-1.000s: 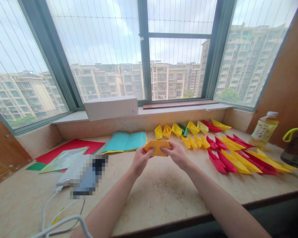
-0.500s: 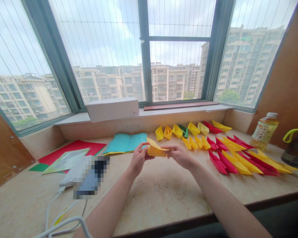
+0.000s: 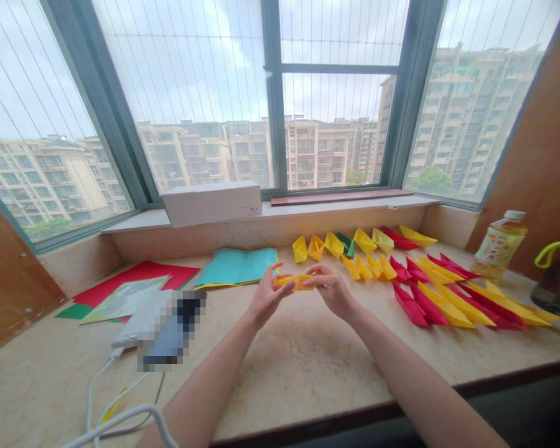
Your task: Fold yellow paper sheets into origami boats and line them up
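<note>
Between my two hands is a piece of folded yellow paper [image 3: 300, 282], held just above the stone counter [image 3: 303, 361]. My left hand [image 3: 270, 294] grips its left end, thumb in front and the forefinger raised behind. At the right end, my right hand [image 3: 329, 287] pinches the paper with bent fingers. The fingers cover both ends, so its full shape is hidden. To the right stand yellow paper boats [image 3: 364, 241] and a green paper boat [image 3: 345, 244] in a back row. In front of them lie several red paper boats [image 3: 408, 305] and more yellow ones.
Teal paper [image 3: 238, 266] and red paper [image 3: 137, 280] lie left. Nearer are a white power bank [image 3: 126, 336], a blurred-out phone [image 3: 172, 330] and white cables [image 3: 91, 392]. A drink bottle [image 3: 500, 246] and dark flask [image 3: 557, 280] stand right. A white box [image 3: 212, 205] rests on the sill.
The yellow paper, whose flap stood up before, now looks flatter and narrower between my hands. My right hand has shifted slightly left and its fingers are more bent over the paper.
</note>
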Available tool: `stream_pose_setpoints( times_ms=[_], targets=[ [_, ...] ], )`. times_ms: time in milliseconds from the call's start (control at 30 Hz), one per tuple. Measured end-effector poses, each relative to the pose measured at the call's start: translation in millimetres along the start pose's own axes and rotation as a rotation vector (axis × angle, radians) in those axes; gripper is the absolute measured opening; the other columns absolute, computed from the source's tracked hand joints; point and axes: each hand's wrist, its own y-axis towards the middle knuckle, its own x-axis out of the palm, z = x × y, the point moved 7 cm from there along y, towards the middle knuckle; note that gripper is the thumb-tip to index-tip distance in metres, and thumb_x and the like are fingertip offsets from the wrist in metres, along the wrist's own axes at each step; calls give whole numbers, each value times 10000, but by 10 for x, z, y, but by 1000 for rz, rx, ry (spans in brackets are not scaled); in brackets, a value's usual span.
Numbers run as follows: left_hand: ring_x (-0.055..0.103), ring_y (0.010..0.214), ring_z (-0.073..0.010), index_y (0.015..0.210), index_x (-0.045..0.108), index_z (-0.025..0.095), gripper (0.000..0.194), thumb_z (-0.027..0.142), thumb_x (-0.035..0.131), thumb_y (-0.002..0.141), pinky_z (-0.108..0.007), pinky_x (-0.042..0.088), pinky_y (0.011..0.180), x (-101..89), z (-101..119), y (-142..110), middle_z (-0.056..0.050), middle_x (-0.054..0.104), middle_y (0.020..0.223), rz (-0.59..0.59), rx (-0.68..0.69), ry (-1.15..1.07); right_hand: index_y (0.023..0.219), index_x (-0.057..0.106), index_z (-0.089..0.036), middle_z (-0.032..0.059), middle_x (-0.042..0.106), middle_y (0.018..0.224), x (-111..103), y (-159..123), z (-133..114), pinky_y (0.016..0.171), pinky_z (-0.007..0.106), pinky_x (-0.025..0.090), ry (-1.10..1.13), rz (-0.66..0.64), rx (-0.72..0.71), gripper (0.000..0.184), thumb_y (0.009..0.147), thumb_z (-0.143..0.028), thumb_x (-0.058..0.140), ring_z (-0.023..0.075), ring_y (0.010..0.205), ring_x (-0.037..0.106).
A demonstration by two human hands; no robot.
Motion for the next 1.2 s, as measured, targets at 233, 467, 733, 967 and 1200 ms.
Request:
stream_pose_setpoints(
  times_ms=[233,467,733,967,1200],
  targets=[
    [677,851,-195,1079,604,128,486,392,787,715,-346,576,769,-62,-35,43,-82,675,946,82,33,107,783,782,-265,71,596,1119,-14,-7,2,837,360,506,51,42,-17,304,830,-89,539,200,997,611],
    [667,832,-177,949,653,121,408,361,824,667,-358,582,803,-75,27,37,-56,681,905,106,35,36,1000,709,-255,76,603,1135,-82,59,58,834,354,513,309,167,120,202,821,-226,620,214,1015,598],
    [665,878,-178,1040,641,146,438,326,817,682,-367,591,818,-63,66,13,-54,654,990,181,113,-41,1485,236,-358,89,545,1334,121,-5,58,996,425,472,785,48,413,804,816,-325,681,216,1135,600],
    [676,854,-169,1075,657,167,454,336,814,684,-386,602,828,-21,76,-5,-33,632,991,188,143,-18,1521,168,-339,77,644,1221,107,20,1,965,427,496,742,39,369,913,796,-500,698,218,1065,652],
    [690,837,-214,949,675,126,343,380,764,736,-368,610,760,55,92,-18,-80,701,916,125,161,163,1235,602,-197,65,727,891,55,31,139,834,406,527,599,109,389,617,744,-547,731,226,832,679]
  ],
)
